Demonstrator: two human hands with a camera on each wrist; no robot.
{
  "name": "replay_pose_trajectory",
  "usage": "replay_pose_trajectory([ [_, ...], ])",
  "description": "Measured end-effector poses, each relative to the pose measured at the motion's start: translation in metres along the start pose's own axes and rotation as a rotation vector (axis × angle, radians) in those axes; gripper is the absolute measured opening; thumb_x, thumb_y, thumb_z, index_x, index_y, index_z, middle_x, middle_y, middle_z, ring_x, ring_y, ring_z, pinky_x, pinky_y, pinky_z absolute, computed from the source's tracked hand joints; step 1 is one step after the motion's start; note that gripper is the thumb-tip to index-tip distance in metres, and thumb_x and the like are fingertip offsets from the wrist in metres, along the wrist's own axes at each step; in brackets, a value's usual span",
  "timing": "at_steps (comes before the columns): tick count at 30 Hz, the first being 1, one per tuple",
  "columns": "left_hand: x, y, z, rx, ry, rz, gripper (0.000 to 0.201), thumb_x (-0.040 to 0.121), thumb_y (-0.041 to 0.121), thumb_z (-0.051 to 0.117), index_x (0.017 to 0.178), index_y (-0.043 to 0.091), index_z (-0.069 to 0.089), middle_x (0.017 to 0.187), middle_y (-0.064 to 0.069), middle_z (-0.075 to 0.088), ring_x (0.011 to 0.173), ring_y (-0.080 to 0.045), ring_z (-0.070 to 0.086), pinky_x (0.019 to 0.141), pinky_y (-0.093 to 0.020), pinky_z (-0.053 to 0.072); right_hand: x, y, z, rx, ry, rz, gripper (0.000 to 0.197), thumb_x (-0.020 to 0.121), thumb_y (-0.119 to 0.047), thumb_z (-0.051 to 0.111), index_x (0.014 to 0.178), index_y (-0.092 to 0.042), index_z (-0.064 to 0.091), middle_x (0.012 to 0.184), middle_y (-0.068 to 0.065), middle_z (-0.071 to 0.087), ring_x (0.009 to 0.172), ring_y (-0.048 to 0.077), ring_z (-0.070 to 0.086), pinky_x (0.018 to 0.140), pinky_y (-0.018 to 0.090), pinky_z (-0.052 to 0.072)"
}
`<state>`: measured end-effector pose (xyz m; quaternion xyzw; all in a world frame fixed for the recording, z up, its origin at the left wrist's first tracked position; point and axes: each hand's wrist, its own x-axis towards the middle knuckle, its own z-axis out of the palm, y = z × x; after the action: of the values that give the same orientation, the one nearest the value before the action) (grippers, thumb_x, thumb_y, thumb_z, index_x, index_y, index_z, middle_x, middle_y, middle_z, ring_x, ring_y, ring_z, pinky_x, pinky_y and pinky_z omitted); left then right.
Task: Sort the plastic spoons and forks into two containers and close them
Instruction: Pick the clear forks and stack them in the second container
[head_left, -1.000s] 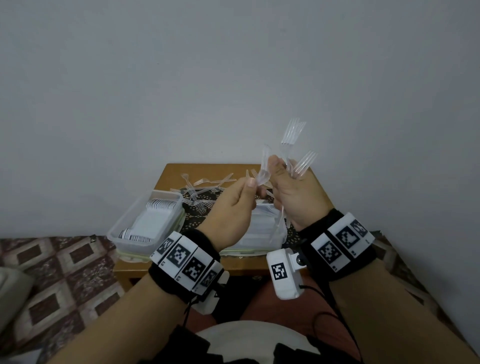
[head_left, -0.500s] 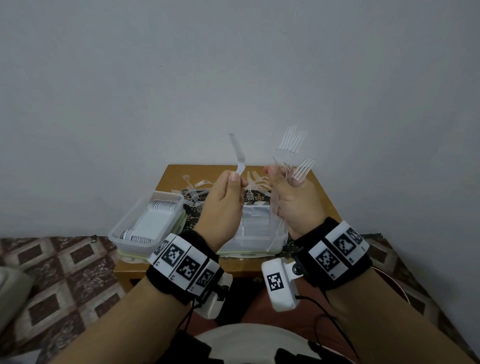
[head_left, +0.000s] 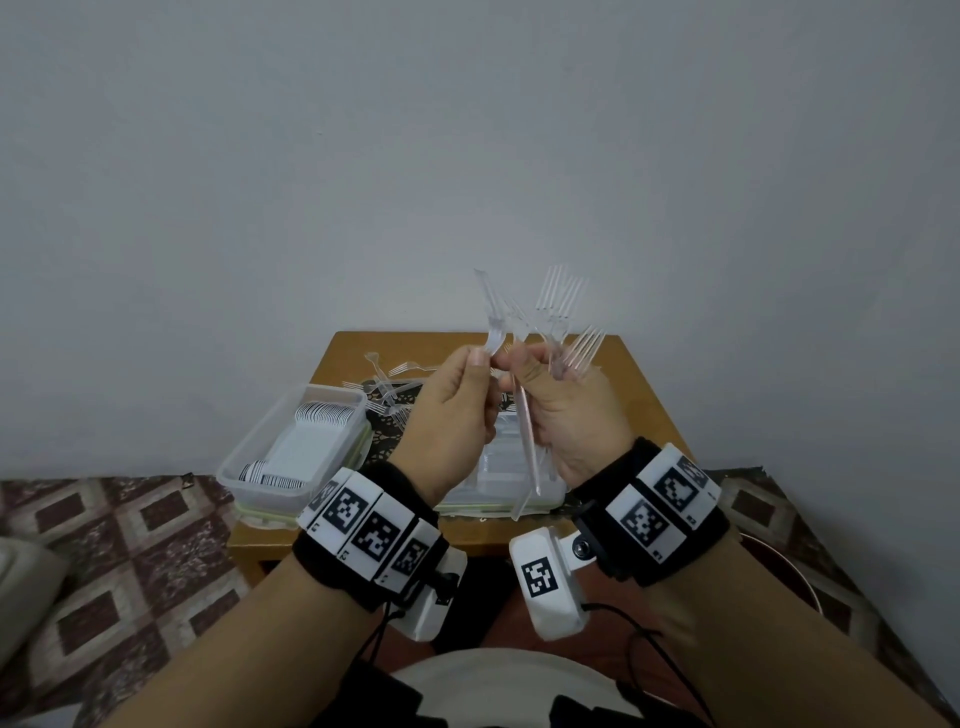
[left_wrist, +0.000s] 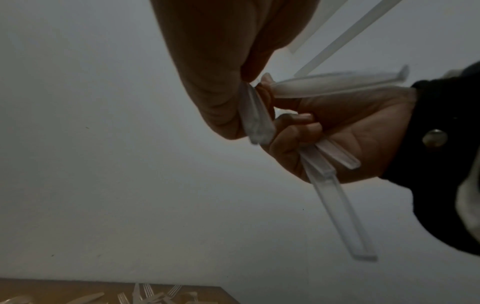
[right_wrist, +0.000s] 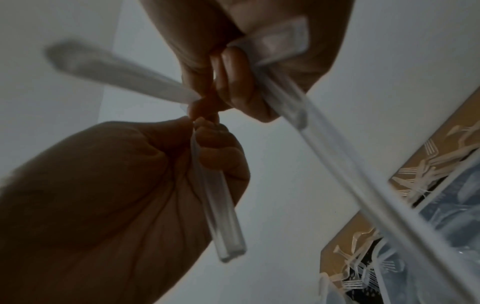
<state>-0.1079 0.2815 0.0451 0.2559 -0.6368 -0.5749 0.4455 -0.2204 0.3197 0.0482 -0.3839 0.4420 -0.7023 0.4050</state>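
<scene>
At the far left a patterned floor covering (head_left: 119, 540) runs beside the small wooden table (head_left: 631, 374), whose near edge sits just past the person's wrists; the left container (head_left: 291, 447) stands open at the table's left front corner, slightly over the edge, with white cutlery stacked inside; behind it loose forks (head_left: 384, 387) lie scattered across the table's back half, leaving little bare wood there; the left hand (head_left: 452, 415), raised above the table, pinches one clear utensil (head_left: 491, 317) between thumb and forefinger, its handle pointing up, the other fingers curled; its tip touches the right hand (head_left: 563, 410), whose grip is closed round a bundle of forks (head_left: 563, 312), tines up, handles hanging down over the right container (head_left: 498, 483); that container lies under both hands and is mostly hidden; above the hands a bare wall (head_left: 467, 130) gives free air; right of the table the floor is open.
</scene>
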Motion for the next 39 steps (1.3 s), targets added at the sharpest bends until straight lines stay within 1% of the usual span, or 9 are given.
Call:
replay_pose_trajectory([
  [4, 0.000, -0.002, 0.001, 0.047, -0.013, -0.015, 0.040, 0.106, 0.022, 0.032, 0.102, -0.012, 0.053, 0.072, 0.000, 0.047, 0.062, -0.010, 0.042, 0.053, -0.023, 0.038, 0.000, 0.000, -0.003, -0.013, -0.016, 0.019, 0.028, 0.076, -0.033, 0.072, 0.087, -0.012, 0.058, 0.063, 0.003, 0.061, 0.047, 0.017, 0.049, 0.042, 0.020, 0.039],
  [7, 0.000, 0.000, 0.002, 0.033, -0.047, -0.026, 0.038, 0.106, 0.022, 0.033, 0.110, -0.004, 0.061, 0.086, -0.010, 0.055, 0.074, -0.019, 0.053, 0.061, -0.031, 0.051, 0.000, 0.002, -0.005, -0.056, 0.000, -0.033, 0.022, 0.078, -0.035, 0.071, 0.083, -0.016, 0.061, 0.070, 0.007, 0.060, 0.064, 0.028, 0.049, 0.062, 0.037, 0.042],
  [11, -0.002, 0.004, 0.003, -0.045, -0.087, -0.026, 0.034, 0.105, 0.020, 0.034, 0.117, 0.018, 0.066, 0.113, -0.012, 0.065, 0.086, -0.008, 0.065, 0.065, -0.023, 0.055, -0.002, 0.006, -0.002, -0.088, -0.019, -0.094, 0.008, 0.090, -0.020, 0.065, 0.082, -0.020, 0.066, 0.070, -0.003, 0.069, 0.059, 0.008, 0.064, 0.049, 0.021, 0.049],
  [13, -0.001, 0.003, 0.002, -0.062, -0.086, -0.032, 0.034, 0.105, 0.020, 0.035, 0.120, 0.013, 0.065, 0.123, -0.016, 0.062, 0.100, -0.019, 0.066, 0.069, -0.026, 0.056, -0.001, 0.009, -0.002, -0.044, -0.019, -0.059, 0.013, 0.091, -0.017, 0.064, 0.082, -0.026, 0.069, 0.086, 0.006, 0.073, 0.077, 0.018, 0.071, 0.057, 0.030, 0.055],
  [15, 0.000, 0.002, 0.000, -0.065, -0.070, -0.051, 0.034, 0.104, 0.021, 0.037, 0.122, 0.008, 0.064, 0.127, -0.022, 0.058, 0.110, -0.031, 0.063, 0.076, -0.034, 0.058, -0.001, 0.008, -0.002, 0.001, -0.003, -0.013, 0.007, 0.089, -0.018, 0.067, 0.090, -0.025, 0.065, 0.088, 0.007, 0.070, 0.071, 0.016, 0.069, 0.047, 0.025, 0.051],
  [19, -0.001, 0.002, -0.002, -0.090, -0.108, -0.028, 0.031, 0.103, 0.017, 0.041, 0.119, 0.005, 0.065, 0.122, -0.016, 0.064, 0.108, -0.026, 0.066, 0.078, -0.032, 0.057, -0.001, 0.005, -0.006, 0.027, 0.030, 0.103, 0.049, 0.072, -0.036, 0.072, 0.110, -0.013, 0.052, 0.073, 0.004, 0.055, 0.049, 0.006, 0.048, 0.035, 0.017, 0.031],
  [27, 0.000, 0.001, 0.000, -0.133, -0.032, -0.020, 0.022, 0.099, 0.015, 0.049, 0.102, 0.012, 0.071, 0.096, -0.022, 0.070, 0.085, -0.023, 0.067, 0.075, -0.031, 0.059, -0.002, 0.007, -0.008, -0.076, -0.075, 0.031, 0.058, 0.078, -0.051, 0.061, 0.111, -0.003, 0.056, 0.056, -0.001, 0.044, 0.035, 0.004, 0.028, 0.034, 0.014, 0.023],
  [31, 0.004, -0.001, -0.004, -0.138, 0.022, -0.032, 0.020, 0.099, 0.016, 0.051, 0.098, 0.013, 0.070, 0.083, -0.005, 0.072, 0.080, -0.016, 0.068, 0.073, -0.030, 0.059, -0.002, 0.004, -0.006, -0.054, -0.033, 0.075, 0.054, 0.082, -0.064, 0.048, 0.100, -0.013, 0.052, 0.058, -0.004, 0.039, 0.040, 0.006, 0.027, 0.036, 0.016, 0.022],
  [39, 0.004, -0.005, -0.005, -0.148, 0.021, -0.087, 0.020, 0.100, 0.018, 0.051, 0.100, 0.014, 0.070, 0.083, -0.001, 0.072, 0.079, -0.011, 0.067, 0.074, -0.027, 0.058, -0.001, 0.003, -0.005, -0.033, 0.114, 0.075, 0.023, 0.102, -0.029, 0.046, 0.092, -0.015, 0.061, 0.063, -0.005, 0.047, 0.049, 0.005, 0.035, 0.037, 0.015, 0.028],
])
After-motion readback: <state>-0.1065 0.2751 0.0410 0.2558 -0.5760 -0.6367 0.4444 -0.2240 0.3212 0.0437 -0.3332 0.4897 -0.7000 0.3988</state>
